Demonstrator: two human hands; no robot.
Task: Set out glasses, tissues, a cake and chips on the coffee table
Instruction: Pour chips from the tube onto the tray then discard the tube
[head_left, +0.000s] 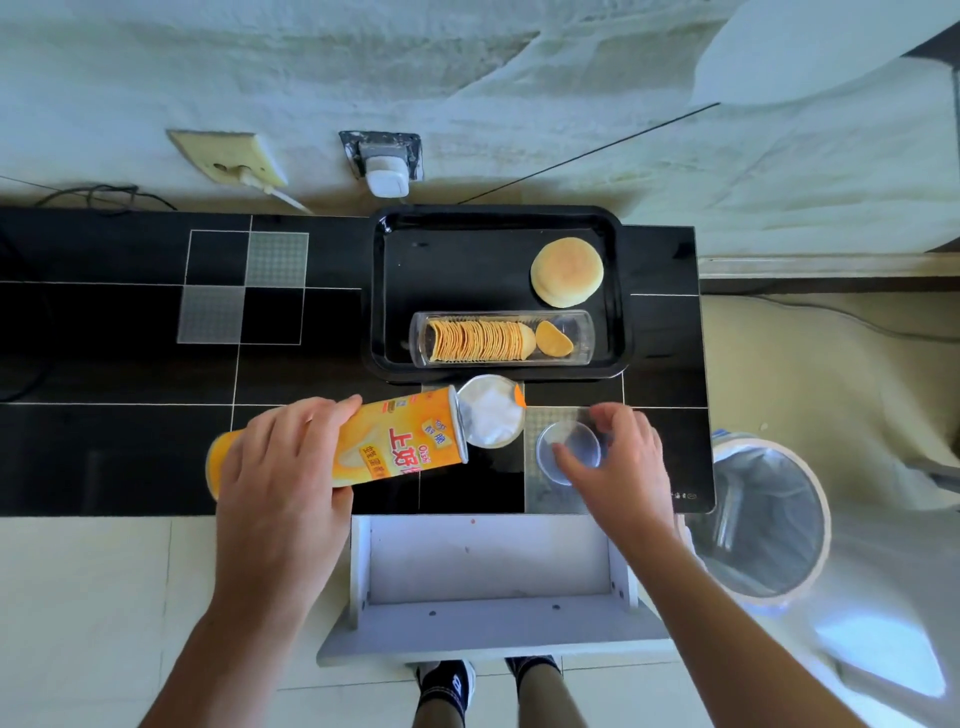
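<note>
Head view: left hand was wrapped around an orange chip can, fingers curled over the top, thumb underneath. Can lay nearly horizontal above the black coffee table, open end pointing right. Peeled foil seal hung off the can mouth, still attached at the rim.

Right hand was part-open, fingertips pinching a clear round plastic lid just right of the can mouth. Couldn't tell whether the lid was lifted or resting on the table.

Black tray sat on the table beyond both hands. Inside it: round pale cake at the far right, and a clear plastic insert along the near edge holding a row of chips, one chip loose at the row's right end.

Small white shelf unit stood on the floor against the table's near edge, between the forearms. Bin with clear liner stood on the floor just right of the table. Wall sockets sat behind the table.
</note>
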